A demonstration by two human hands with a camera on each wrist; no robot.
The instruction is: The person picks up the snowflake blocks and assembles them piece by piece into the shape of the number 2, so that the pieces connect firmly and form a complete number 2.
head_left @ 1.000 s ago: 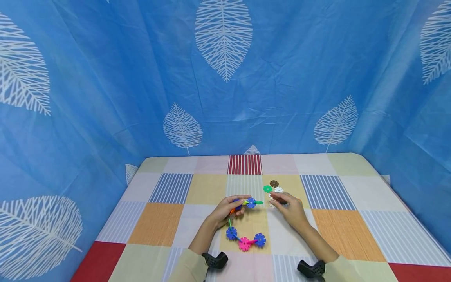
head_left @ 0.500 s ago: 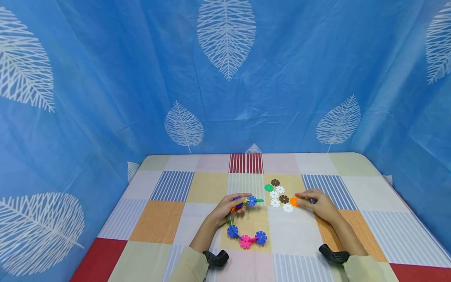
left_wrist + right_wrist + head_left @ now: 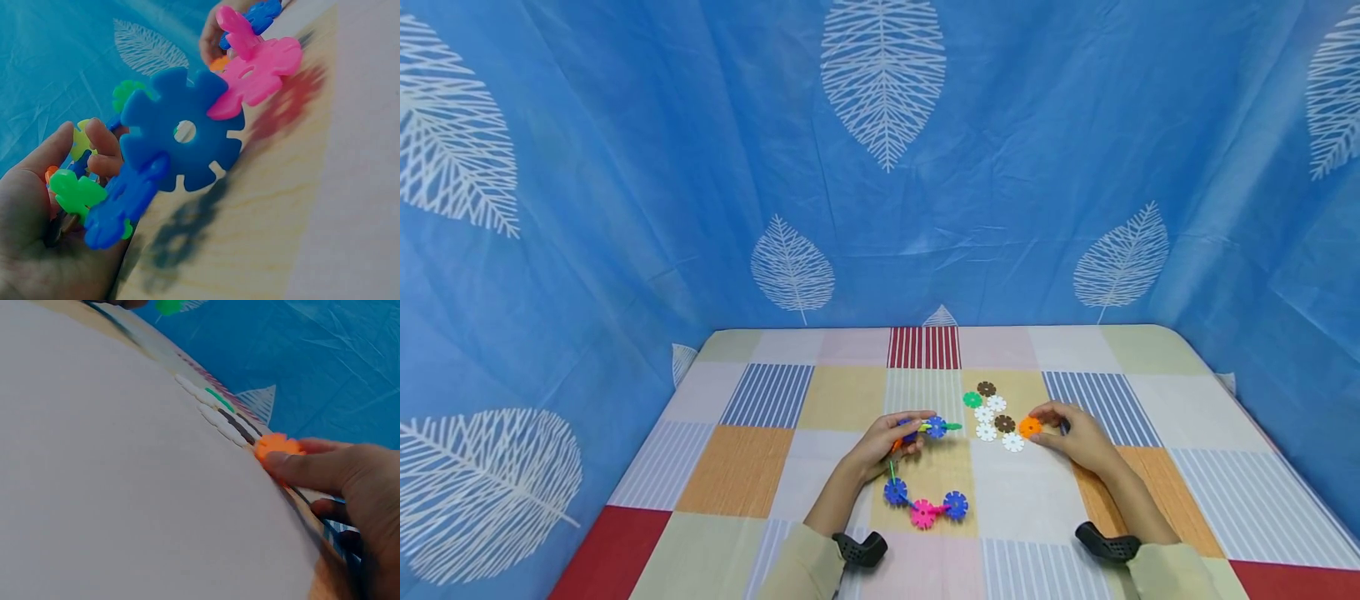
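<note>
My left hand (image 3: 876, 447) grips a curved chain of interlocking notched plastic discs (image 3: 895, 492), above the table's middle. Blue, pink (image 3: 922, 514), green, yellow and orange pieces make up the chain; the fingers hide some of them. In the left wrist view, a large blue disc (image 3: 209, 147) stands out in front of the palm, joined to a pink one (image 3: 269, 72). Farther right, my right hand (image 3: 1081, 439) pinches an orange notched disc (image 3: 1029, 427) between thumb and fingers, as the right wrist view confirms. It is beside the loose discs, at or just over the cloth.
Several loose discs lie flat between the hands: white ones (image 3: 1012, 442), two brown (image 3: 1004, 424) and a green one (image 3: 972, 400). A patchwork cloth (image 3: 1022, 500) covers the table. Blue leaf-print curtains (image 3: 1000, 208) hang behind and at both sides.
My right hand moved right from over the white discs to the orange disc, which it now pinches and has tipped up slightly. The left hand and chain have stayed nearly still.
</note>
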